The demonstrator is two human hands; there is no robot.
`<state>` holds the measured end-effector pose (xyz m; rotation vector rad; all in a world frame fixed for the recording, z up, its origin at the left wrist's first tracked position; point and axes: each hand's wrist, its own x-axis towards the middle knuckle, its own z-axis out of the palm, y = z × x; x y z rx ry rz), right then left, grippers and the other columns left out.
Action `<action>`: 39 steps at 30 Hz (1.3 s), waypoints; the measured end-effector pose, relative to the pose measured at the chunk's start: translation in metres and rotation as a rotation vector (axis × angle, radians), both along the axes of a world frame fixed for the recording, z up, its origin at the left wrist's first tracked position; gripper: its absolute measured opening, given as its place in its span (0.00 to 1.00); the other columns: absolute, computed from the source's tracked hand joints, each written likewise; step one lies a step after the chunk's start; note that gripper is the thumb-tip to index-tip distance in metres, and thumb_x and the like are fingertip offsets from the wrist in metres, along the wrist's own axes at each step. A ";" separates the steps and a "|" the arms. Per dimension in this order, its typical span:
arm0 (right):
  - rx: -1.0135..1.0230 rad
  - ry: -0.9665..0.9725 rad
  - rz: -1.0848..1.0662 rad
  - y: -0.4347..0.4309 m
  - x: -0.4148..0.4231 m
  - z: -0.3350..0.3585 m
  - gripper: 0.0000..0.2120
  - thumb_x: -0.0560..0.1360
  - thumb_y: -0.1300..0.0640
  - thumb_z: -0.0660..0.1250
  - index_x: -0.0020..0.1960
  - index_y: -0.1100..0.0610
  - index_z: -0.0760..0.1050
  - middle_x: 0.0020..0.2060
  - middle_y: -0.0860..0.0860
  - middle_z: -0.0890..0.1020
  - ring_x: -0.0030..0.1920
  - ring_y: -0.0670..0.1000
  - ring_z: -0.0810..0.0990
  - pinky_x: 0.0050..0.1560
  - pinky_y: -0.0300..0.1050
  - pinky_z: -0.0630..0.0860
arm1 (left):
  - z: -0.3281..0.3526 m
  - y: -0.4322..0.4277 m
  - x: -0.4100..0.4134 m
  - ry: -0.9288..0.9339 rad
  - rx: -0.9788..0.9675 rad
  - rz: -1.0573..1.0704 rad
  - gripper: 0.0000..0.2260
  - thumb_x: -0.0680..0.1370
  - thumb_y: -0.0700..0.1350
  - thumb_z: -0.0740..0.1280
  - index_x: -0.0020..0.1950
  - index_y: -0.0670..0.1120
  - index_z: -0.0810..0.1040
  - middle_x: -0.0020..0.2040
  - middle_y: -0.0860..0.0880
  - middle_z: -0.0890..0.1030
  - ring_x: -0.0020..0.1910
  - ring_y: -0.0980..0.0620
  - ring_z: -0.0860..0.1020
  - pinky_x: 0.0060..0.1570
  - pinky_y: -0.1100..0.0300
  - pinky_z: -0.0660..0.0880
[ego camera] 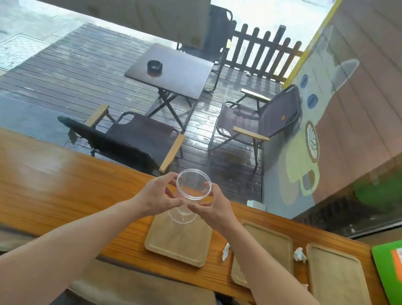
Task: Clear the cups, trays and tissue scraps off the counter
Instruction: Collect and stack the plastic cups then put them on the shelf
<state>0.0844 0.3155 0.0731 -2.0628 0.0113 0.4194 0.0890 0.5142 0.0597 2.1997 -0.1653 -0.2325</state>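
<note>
A clear plastic cup (192,189) is held upright above the wooden counter (39,183), with what looks like a second clear cup nested under it. My left hand (158,195) grips it from the left and my right hand (215,204) from the right. Directly below the cup lies a pale wooden tray (178,243). Two more trays lie to the right, a middle tray (267,244) partly hidden by my right forearm and a right tray (338,283). One tissue scrap (225,251) lies between the first two trays, another tissue scrap (299,255) between the last two.
A green and orange board (398,270) lies at the counter's right end. A small white box (256,204) stands at the counter's far edge by the window. A padded stool (147,295) sits under the near edge. Outside the glass are folding chairs and a table.
</note>
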 end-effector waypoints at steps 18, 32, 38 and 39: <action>-0.058 0.099 0.036 -0.001 -0.003 -0.031 0.28 0.64 0.44 0.80 0.58 0.42 0.68 0.50 0.38 0.74 0.50 0.42 0.76 0.46 0.37 0.73 | -0.044 -0.005 -0.002 0.015 0.109 -0.024 0.30 0.69 0.53 0.78 0.68 0.54 0.71 0.60 0.55 0.76 0.53 0.55 0.76 0.50 0.63 0.76; -0.074 0.147 0.066 0.002 -0.012 -0.067 0.29 0.68 0.48 0.78 0.66 0.51 0.73 0.58 0.46 0.78 0.58 0.47 0.76 0.56 0.43 0.75 | -0.062 -0.004 -0.014 0.180 0.155 -0.070 0.36 0.73 0.51 0.76 0.77 0.51 0.63 0.68 0.52 0.74 0.64 0.50 0.75 0.62 0.50 0.76; -0.060 0.165 0.065 0.004 -0.016 -0.067 0.31 0.67 0.47 0.78 0.67 0.46 0.71 0.51 0.36 0.75 0.50 0.37 0.74 0.43 0.30 0.66 | -0.060 -0.006 -0.018 0.195 0.109 -0.068 0.34 0.72 0.51 0.76 0.74 0.50 0.67 0.63 0.53 0.77 0.60 0.51 0.77 0.58 0.55 0.77; -0.060 0.173 0.066 0.003 -0.016 -0.067 0.32 0.67 0.47 0.79 0.67 0.45 0.70 0.50 0.34 0.74 0.49 0.36 0.73 0.42 0.30 0.65 | -0.059 -0.005 -0.018 0.199 0.101 -0.069 0.33 0.71 0.52 0.77 0.73 0.51 0.67 0.62 0.54 0.77 0.58 0.52 0.77 0.56 0.57 0.77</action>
